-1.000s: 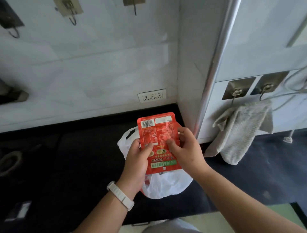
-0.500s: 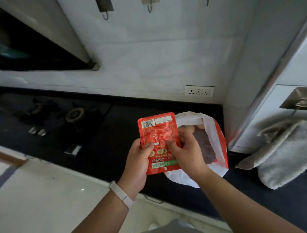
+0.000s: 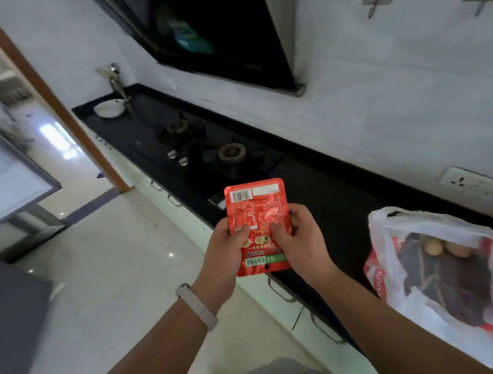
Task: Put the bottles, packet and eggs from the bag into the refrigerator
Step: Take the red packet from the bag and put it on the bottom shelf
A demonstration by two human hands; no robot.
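I hold a flat red packet (image 3: 257, 213) with a barcode upright in front of me, over the counter's front edge. My left hand (image 3: 226, 248) grips its left side and my right hand (image 3: 301, 240) grips its right side, thumbs on the printed face. The white and red plastic bag (image 3: 389, 269) lies open on the black counter at the right, apart from my hands. Two eggs (image 3: 246, 0) are not here; inside the bag I see brown eggs (image 3: 432, 247) and dark contents. A grey appliance (image 3: 18, 181) at the far left may be the refrigerator.
A gas hob (image 3: 213, 157) with two burners sits in the black counter (image 3: 333, 192) under a dark range hood (image 3: 213, 40). A white bowl (image 3: 109, 108) and a utensil holder stand at the counter's far end. A wooden door frame (image 3: 66, 117) and glossy floor lie to the left.
The view has swung left, away from the bag and wall corner toward the hob and doorway. Both hands keep the same grip on the packet.
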